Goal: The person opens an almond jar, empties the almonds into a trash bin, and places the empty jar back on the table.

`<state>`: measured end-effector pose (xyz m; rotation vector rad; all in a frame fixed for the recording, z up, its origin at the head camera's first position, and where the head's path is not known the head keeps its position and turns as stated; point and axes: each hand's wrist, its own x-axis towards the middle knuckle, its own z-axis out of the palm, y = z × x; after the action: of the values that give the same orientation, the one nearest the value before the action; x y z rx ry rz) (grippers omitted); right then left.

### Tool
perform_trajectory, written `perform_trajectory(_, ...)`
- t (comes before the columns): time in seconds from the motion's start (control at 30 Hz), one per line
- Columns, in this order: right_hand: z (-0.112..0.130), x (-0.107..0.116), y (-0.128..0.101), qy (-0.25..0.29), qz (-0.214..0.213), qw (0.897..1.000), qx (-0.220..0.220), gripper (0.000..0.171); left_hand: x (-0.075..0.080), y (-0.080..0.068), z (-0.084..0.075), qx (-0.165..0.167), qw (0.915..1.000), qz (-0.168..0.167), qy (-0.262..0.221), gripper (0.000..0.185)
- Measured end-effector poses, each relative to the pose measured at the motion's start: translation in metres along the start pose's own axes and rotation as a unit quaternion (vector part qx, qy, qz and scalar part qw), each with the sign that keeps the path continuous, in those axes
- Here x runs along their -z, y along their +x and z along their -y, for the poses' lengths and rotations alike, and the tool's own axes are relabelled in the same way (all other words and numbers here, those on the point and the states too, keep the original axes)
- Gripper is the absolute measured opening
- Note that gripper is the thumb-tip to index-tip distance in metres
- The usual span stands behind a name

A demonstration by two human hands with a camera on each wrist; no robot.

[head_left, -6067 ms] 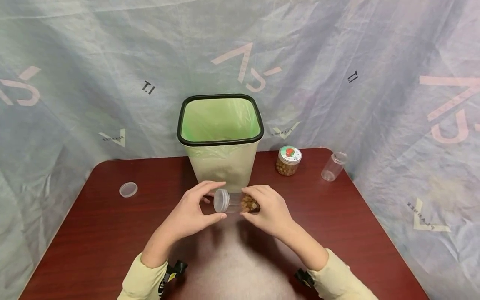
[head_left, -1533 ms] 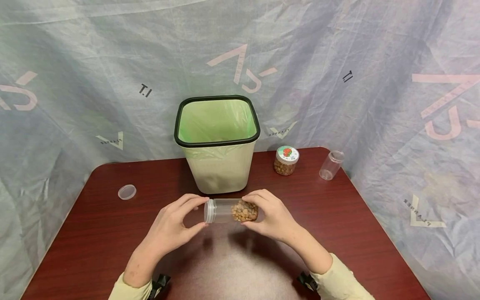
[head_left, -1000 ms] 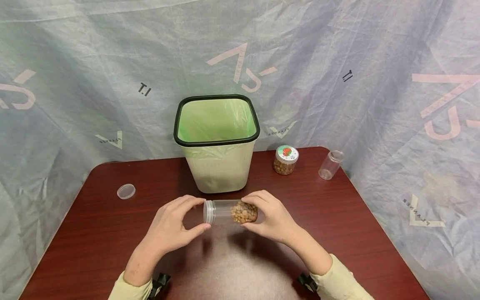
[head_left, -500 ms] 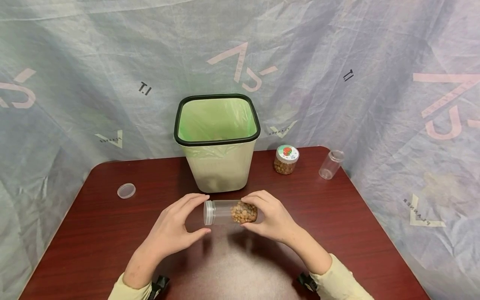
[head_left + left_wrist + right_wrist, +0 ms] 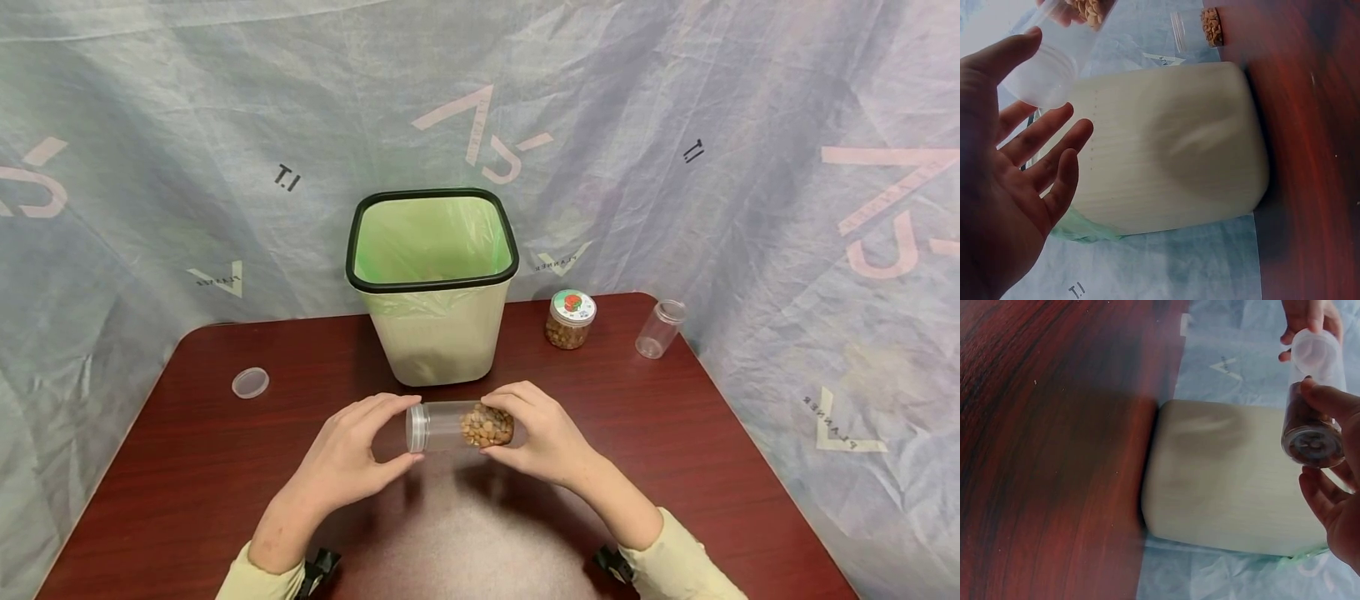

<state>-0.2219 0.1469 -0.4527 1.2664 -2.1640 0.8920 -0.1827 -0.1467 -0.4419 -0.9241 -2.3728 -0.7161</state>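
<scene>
In the head view, a clear plastic jar (image 5: pixel 447 425) lies sideways in the air between my two hands, in front of the bin. Brown, nut-like pieces (image 5: pixel 487 425) are heaped at its right end. My right hand (image 5: pixel 543 433) grips that base end between thumb and fingers. My left hand (image 5: pixel 348 450) holds the translucent screw lid (image 5: pixel 417 428) at the left end, thumb below and fingertips above. In the left wrist view the thumb lies at the rim of the lid (image 5: pixel 1041 78), with the lower fingers spread loose. The right wrist view shows the jar base (image 5: pixel 1313 447) within the right fingers.
A cream bin (image 5: pixel 438 333) with a black rim and green liner stands behind the hands. To its right are a filled jar (image 5: pixel 570 321) with a printed lid and an empty clear jar (image 5: pixel 660 330). A loose clear lid (image 5: pixel 251 382) lies on the left of the red-brown table (image 5: pixel 187 467).
Since the oldest frame the jar has come nearer and turned level, lid end left. Half a second ago the left thumb stood slightly off the lid; now it is back at its edge.
</scene>
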Motion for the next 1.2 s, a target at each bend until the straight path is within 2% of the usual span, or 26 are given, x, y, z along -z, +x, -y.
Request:
perform_trajectory(0.7, 0.001, 0.0, -0.001, 0.007, -0.01, 1.0, -0.001, 0.06, 0.006, -0.005, 0.002, 0.032, 0.9994, 0.008, 0.0, 0.064)
perform_trajectory(1.0, 0.0, 0.001, -0.004, 0.009, -0.012, 1.0, -0.004, 0.06, 0.011, -0.011, 0.004, 0.072, 0.9972, -0.007, 0.018, 0.064)
perform_trajectory(1.2, 0.0, 0.0, -0.004, 0.014, -0.015, 1.0, -0.006, 0.061, 0.016, -0.012, 0.006, 0.067, 0.9969, -0.011, 0.039, 0.064)
